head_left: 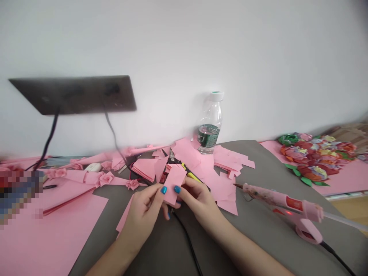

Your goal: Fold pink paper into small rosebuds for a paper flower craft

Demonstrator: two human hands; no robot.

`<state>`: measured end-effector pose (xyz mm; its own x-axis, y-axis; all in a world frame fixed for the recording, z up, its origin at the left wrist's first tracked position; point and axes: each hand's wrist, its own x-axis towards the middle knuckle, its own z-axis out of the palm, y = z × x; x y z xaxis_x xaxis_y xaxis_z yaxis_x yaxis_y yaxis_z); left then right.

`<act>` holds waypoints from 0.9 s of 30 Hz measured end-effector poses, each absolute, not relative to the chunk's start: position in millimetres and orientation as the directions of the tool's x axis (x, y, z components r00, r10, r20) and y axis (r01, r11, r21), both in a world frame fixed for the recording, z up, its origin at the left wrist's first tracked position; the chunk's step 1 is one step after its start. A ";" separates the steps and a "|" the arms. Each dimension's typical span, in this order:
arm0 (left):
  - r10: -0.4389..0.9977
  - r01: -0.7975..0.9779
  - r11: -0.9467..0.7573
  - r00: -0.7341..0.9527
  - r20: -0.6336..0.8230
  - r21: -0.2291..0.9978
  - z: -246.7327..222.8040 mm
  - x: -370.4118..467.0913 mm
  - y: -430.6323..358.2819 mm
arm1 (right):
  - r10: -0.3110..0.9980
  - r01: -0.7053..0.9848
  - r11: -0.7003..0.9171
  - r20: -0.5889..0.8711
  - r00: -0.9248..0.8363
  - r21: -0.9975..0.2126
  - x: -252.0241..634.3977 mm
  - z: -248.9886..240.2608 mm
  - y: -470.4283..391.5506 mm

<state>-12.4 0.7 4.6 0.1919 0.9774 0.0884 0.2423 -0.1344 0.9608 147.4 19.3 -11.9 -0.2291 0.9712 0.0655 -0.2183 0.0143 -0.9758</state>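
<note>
Between my two hands is a small rectangle of pink paper (174,183), tilted, over the middle of the table. My left hand (146,211) pinches its left edge, thumb on top. On the right edge sits the thumb of my right hand (201,199), its other fingers behind the paper. Just beyond the paper lie pliers (193,174) with black and yellow handles, partly covered by it. Loose pink paper pieces (205,180) spread around them, and folded pink sheets (144,168) lie to the left.
A pink glue gun (296,209) with a lit red light lies at right. A water bottle (209,132) stands by the wall. Paper flowers (316,161) sit far right, pink paper roses (105,179) at left. A black cable (186,237) crosses the grey table (253,237).
</note>
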 end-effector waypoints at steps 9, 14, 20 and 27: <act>0.973 0.242 -0.213 -0.032 0.228 0.946 0.8 -14.4 4.2 | 0.979 -0.097 0.057 0.075 -0.190 -0.994 146.8 -14.8 16.1; 0.960 0.196 -0.254 0.174 0.221 0.947 -1.0 -12.7 -0.1 | 0.935 0.094 0.312 0.288 -0.207 -0.946 145.0 -13.3 11.8; 0.977 0.254 -0.199 0.133 0.169 0.947 -3.5 -13.9 -2.8 | 0.882 0.062 0.400 0.366 -0.298 -0.914 144.7 -8.6 9.2; 0.981 0.250 -0.189 0.006 0.194 0.950 -3.5 -14.8 -3.3 | 0.957 -0.053 0.231 0.237 -0.168 -0.971 149.3 -6.1 11.2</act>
